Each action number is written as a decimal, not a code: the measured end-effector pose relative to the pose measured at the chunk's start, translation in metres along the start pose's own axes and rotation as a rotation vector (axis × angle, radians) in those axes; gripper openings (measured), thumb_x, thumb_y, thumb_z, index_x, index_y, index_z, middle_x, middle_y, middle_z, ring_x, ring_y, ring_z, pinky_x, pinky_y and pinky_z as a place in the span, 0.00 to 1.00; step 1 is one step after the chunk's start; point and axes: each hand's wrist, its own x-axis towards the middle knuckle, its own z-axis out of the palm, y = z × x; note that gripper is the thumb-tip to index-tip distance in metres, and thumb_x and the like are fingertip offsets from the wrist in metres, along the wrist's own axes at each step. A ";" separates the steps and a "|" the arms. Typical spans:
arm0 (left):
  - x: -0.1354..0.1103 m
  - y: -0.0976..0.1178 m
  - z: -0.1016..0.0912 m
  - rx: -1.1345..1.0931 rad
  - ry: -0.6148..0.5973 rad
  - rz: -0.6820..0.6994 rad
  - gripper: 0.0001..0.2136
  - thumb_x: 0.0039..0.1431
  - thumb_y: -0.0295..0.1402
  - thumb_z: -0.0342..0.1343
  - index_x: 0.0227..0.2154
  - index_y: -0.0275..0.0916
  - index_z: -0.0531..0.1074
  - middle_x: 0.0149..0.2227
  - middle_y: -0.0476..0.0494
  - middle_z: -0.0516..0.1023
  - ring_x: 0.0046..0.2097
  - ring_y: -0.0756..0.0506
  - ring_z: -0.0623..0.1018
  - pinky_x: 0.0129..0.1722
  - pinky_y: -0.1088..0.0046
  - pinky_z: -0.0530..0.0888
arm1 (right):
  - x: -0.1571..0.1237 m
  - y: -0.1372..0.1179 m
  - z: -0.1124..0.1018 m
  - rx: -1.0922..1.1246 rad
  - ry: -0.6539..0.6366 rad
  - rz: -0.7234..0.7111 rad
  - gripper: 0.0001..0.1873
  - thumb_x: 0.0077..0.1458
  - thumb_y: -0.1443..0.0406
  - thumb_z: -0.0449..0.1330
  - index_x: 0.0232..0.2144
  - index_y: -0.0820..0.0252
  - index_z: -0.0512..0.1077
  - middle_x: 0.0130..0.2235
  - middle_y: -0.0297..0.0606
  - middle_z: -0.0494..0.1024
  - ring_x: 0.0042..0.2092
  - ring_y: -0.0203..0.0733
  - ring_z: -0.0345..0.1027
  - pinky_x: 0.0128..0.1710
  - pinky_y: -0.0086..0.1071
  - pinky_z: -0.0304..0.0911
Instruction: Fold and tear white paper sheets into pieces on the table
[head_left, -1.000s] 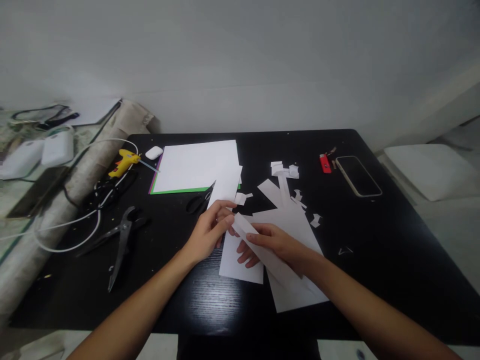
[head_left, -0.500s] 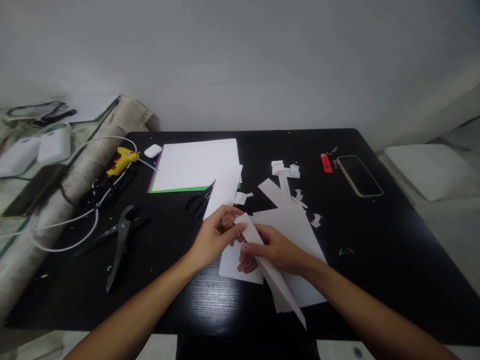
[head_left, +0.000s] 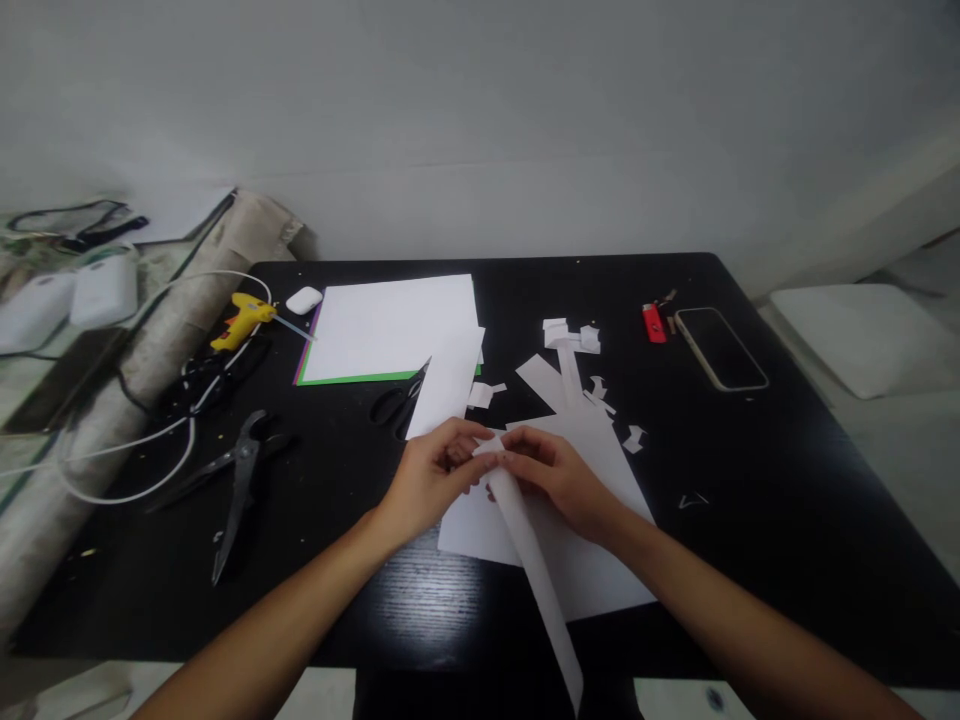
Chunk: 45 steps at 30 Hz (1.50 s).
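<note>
Between both hands I hold a long white paper strip [head_left: 534,560] by its far end, and the rest slants down toward the table's near edge. My left hand [head_left: 442,465] pinches the end from the left, thumb on top. From the right, my right hand [head_left: 559,475] pinches the same end, its thumb tip close to the left one. White paper sheets [head_left: 611,500] lie flat beneath the hands. Another white strip [head_left: 446,385] rests beyond my left hand, partly over black scissors [head_left: 390,408]. Small paper scraps [head_left: 484,395] are scattered past the hands.
To the left lie pliers [head_left: 244,470], a yellow glue gun [head_left: 244,320] with a white cable, and a white earbud case [head_left: 304,300]. A paper stack [head_left: 390,325] is at the back. On the right are a red lighter [head_left: 654,323] and a phone [head_left: 720,348].
My right hand has moved up along the strip to its far end, beside my left fingers. The strip's loose end has swung left and nearer to me.
</note>
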 end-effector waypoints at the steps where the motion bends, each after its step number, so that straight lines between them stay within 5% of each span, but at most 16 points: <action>1: 0.000 -0.001 0.000 0.018 0.005 0.007 0.11 0.58 0.37 0.66 0.40 0.38 0.77 0.23 0.53 0.72 0.23 0.53 0.73 0.24 0.79 0.71 | 0.000 0.000 0.000 0.016 0.006 0.008 0.17 0.51 0.55 0.73 0.34 0.60 0.74 0.31 0.31 0.73 0.31 0.35 0.65 0.31 0.29 0.60; 17: 0.000 0.001 -0.003 -0.005 -0.021 -0.017 0.10 0.61 0.35 0.62 0.44 0.38 0.80 0.25 0.48 0.80 0.25 0.50 0.77 0.28 0.75 0.77 | 0.005 0.003 -0.004 0.116 0.059 0.092 0.16 0.43 0.60 0.77 0.31 0.60 0.78 0.31 0.32 0.78 0.33 0.36 0.71 0.35 0.31 0.66; 26: 0.000 0.004 -0.001 -0.059 -0.014 -0.062 0.09 0.62 0.33 0.61 0.44 0.38 0.80 0.23 0.49 0.81 0.26 0.48 0.80 0.29 0.72 0.78 | 0.001 0.000 -0.003 0.075 -0.058 0.131 0.14 0.51 0.58 0.73 0.35 0.62 0.79 0.35 0.37 0.80 0.37 0.40 0.75 0.40 0.35 0.69; 37: 0.000 0.003 -0.002 -0.023 0.016 -0.023 0.09 0.61 0.31 0.62 0.43 0.36 0.81 0.26 0.48 0.81 0.27 0.49 0.80 0.28 0.74 0.79 | -0.001 0.000 -0.005 -0.019 -0.025 0.057 0.13 0.49 0.60 0.73 0.34 0.61 0.78 0.32 0.37 0.82 0.33 0.39 0.75 0.37 0.34 0.67; 45: -0.002 0.000 -0.002 0.041 -0.027 0.092 0.09 0.63 0.30 0.61 0.45 0.37 0.80 0.28 0.48 0.83 0.28 0.50 0.81 0.30 0.76 0.78 | 0.000 -0.001 -0.003 -0.010 -0.019 -0.014 0.14 0.49 0.60 0.74 0.36 0.59 0.78 0.35 0.35 0.81 0.37 0.39 0.74 0.43 0.35 0.66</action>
